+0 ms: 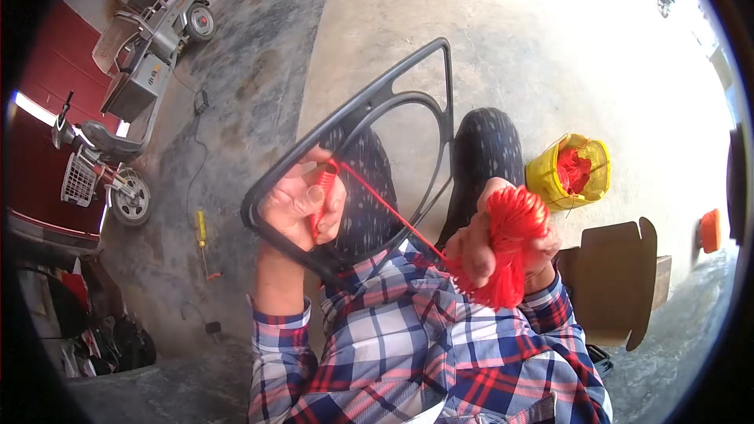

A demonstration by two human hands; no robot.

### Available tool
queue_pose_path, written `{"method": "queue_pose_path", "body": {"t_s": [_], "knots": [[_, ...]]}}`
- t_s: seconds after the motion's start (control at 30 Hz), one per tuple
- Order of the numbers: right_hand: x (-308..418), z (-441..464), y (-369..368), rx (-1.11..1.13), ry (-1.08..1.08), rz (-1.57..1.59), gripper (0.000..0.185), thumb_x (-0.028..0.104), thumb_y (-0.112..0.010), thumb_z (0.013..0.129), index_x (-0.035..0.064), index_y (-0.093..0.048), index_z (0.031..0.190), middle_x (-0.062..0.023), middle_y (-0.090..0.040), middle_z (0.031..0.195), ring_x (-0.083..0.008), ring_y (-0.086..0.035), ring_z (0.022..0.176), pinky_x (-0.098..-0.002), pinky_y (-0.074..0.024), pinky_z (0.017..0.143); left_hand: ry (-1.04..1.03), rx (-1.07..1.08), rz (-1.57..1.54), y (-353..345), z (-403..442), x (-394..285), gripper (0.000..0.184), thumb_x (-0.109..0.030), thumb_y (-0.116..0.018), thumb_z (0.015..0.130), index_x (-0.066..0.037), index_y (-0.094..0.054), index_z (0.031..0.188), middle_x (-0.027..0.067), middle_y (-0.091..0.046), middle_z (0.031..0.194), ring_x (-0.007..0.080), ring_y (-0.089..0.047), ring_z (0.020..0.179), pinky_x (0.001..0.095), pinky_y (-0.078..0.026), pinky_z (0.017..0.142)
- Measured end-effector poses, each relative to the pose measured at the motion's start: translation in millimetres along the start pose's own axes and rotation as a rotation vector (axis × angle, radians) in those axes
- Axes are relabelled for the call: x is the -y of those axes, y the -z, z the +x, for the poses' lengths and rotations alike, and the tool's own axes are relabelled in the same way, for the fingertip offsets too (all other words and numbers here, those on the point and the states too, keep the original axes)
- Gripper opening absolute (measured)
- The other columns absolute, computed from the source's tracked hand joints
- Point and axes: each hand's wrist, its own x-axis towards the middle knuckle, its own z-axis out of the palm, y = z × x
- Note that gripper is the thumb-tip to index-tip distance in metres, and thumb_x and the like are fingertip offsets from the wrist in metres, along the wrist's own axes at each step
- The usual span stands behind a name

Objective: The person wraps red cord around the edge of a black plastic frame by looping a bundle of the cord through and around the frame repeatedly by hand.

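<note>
A black frame (382, 94) with a curved inner ring is held tilted above my lap. My left hand (302, 204) reaches through its lower left part, fingers closed around red cord wound in tight turns (323, 188). From there a single red strand (389, 206) runs taut down to the right. My right hand (479, 247) grips a thick bundle of red cord (514, 228), its fingers wrapped round the middle. The bundle's loops fan out above and below that hand.
A yellow bucket (550, 180) holding red cord stands right of my knees, with an open cardboard box (616, 279) below it. A yellow-handled screwdriver (202, 228) lies on the left floor. Farther left are a scooter (106, 149) and a three-wheeled vehicle (149, 71).
</note>
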Motion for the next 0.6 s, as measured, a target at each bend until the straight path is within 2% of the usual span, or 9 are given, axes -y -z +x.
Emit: {"method": "queue_pose_path", "body": {"t_s": [0.1,0.2,0.3,0.33,0.37,0.43,0.5,0.53,0.6], "knots": [[3.9,-1.8,8.2,-0.189,0.119,-0.017,0.051,0.049,-0.049,0.092,0.0075,-0.053,0.123,-0.0077,-0.057,0.069,-0.0177,-0.055,0.059,-0.0420,-0.0475,0.083,0.000,0.019,-0.059,9.7,-2.5,3.0,0.048,-0.015,-0.068,0.089,-0.011,-0.050,0.133,0.0134,-0.058,0.079,0.0164,-0.051,0.052,0.0251,-0.040,0.041],[20.7,13.9,49.2,-0.276,0.104,0.236,0.040,0.039,-0.038,0.102,0.0064,-0.053,0.121,-0.0105,-0.061,0.081,-0.0198,-0.058,0.064,-0.0424,-0.0501,0.081,0.010,-0.052,-0.004,9.8,-4.4,3.6,0.037,-0.015,-0.066,0.091,-0.007,-0.057,0.126,0.0157,-0.060,0.084,0.0173,-0.053,0.055,0.0254,-0.041,0.041],[15.8,24.7,34.6,-0.674,-0.005,0.153,0.042,0.020,-0.057,0.088,0.0035,-0.051,0.127,-0.0171,-0.064,0.109,-0.0295,-0.064,0.097,-0.0446,-0.0487,0.095,0.000,-0.118,0.003,5.7,-2.6,6.0,0.037,-0.020,-0.066,0.091,-0.005,-0.059,0.124,0.0161,-0.061,0.085,0.0171,-0.054,0.056,0.0257,-0.041,0.041],[8.6,27.7,30.7,-0.499,-0.018,-0.087,0.056,0.012,-0.062,0.078,0.0021,-0.047,0.132,-0.0177,-0.061,0.118,-0.0310,-0.060,0.111,-0.0448,-0.0451,0.102,-0.005,-0.143,-0.006,3.0,-2.8,7.2,0.039,-0.023,-0.066,0.091,-0.004,-0.059,0.124,0.0161,-0.061,0.086,0.0169,-0.054,0.056,0.0258,-0.041,0.041],[1.7,33.4,19.2,-0.398,-0.031,-0.170,0.065,0.007,-0.066,0.075,0.0012,-0.043,0.136,-0.0166,-0.061,0.119,-0.0301,-0.060,0.111,-0.0446,-0.0443,0.102,-0.009,-0.140,0.001,0.3,-2.9,9.2,0.043,-0.028,-0.067,0.090,-0.004,-0.059,0.124,0.0160,-0.061,0.086,0.0167,-0.054,0.056,0.0256,-0.040,0.040],[-5.2,38.9,-1.1,-0.127,-0.156,-0.233,0.066,0.002,-0.067,0.079,0.0010,-0.039,0.139,-0.0150,-0.062,0.117,-0.0235,-0.061,0.110,-0.0379,-0.0454,0.099,-0.013,-0.131,0.016,-6.4,-2.6,15.0,0.052,-0.039,-0.068,0.088,-0.004,-0.058,0.125,0.0156,-0.061,0.086,0.0164,-0.054,0.056,0.0252,-0.039,0.040],[0.3,44.1,-18.4,0.000,-0.258,-0.400,0.066,0.001,-0.068,0.083,0.0007,-0.037,0.142,-0.0124,-0.064,0.112,-0.0167,-0.062,0.103,-0.0298,-0.0467,0.092,0.008,-0.112,-0.119,-17.6,-3.2,17.8,0.058,-0.046,-0.061,0.090,-0.002,-0.055,0.129,0.0187,-0.061,0.100,0.0212,-0.059,0.073,0.0309,-0.047,0.060],[0.9,50.1,-14.9,0.039,-0.307,-0.611,0.055,0.004,-0.068,0.087,0.0006,-0.042,0.135,-0.0075,-0.067,0.100,-0.0116,-0.063,0.095,-0.0252,-0.0477,0.083,0.020,-0.107,-0.188,-25.5,-4.6,18.1,0.062,-0.049,-0.058,0.091,-0.001,-0.053,0.130,0.0202,-0.061,0.107,0.0236,-0.062,0.081,0.0338,-0.050,0.071],[-12.4,61.6,-22.1,-0.102,-0.077,-0.913,0.046,0.006,-0.069,0.087,0.0013,-0.047,0.126,-0.0037,-0.067,0.092,-0.0102,-0.063,0.090,-0.0255,-0.0486,0.079,-0.054,-0.201,-0.196,-48.9,-3.3,24.6,0.067,-0.052,-0.062,0.089,0.001,-0.052,0.130,0.0199,-0.060,0.120,0.0299,-0.061,0.106,0.0415,-0.046,0.098]]}}
